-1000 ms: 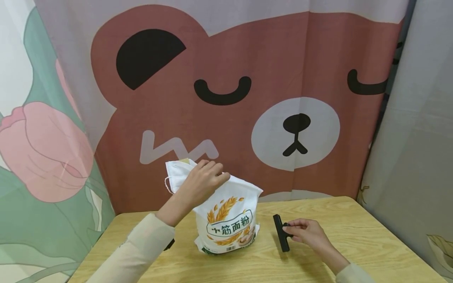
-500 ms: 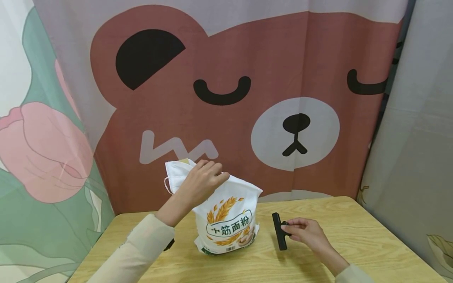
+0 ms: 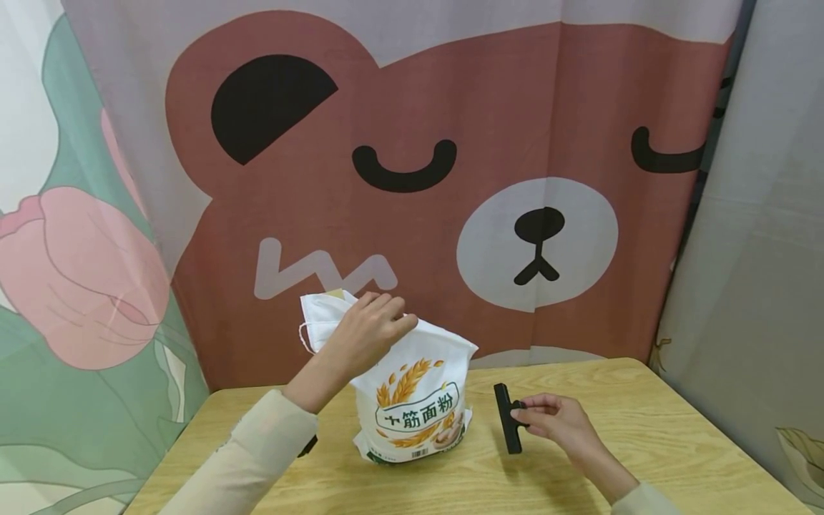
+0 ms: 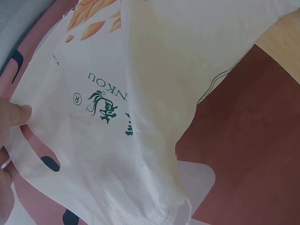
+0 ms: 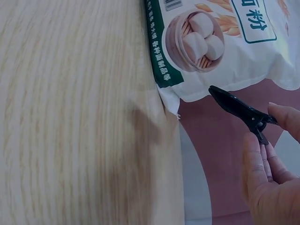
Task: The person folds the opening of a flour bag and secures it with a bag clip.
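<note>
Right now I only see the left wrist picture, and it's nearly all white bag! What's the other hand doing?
Observer: In the head view, the right hand pinches a black spring clip.
Operator: Ooh! Is the black spring clip biting the bag yet?
Observer: No. The head view shows a bit of wood-grain tabletop between the black spring clip and the flour bag, so they're apart.
</note>
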The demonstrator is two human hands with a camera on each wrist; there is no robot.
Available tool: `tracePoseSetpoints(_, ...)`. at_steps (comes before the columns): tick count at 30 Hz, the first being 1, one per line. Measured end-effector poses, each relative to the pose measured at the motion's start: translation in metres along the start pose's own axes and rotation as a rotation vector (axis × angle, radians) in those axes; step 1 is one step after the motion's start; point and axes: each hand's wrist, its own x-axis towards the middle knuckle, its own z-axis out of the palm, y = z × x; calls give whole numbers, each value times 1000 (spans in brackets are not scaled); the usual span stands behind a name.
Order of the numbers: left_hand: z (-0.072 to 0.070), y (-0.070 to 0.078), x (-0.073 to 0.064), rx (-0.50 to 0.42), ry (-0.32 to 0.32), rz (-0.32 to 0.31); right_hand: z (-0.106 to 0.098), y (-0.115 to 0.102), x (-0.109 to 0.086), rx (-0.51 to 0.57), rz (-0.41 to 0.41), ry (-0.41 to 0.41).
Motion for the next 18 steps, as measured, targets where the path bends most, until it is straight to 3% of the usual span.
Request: tracePoseSetpoints(18,-1,1,0,-12,9,8,-8,-16,-7,-9,-29,19)
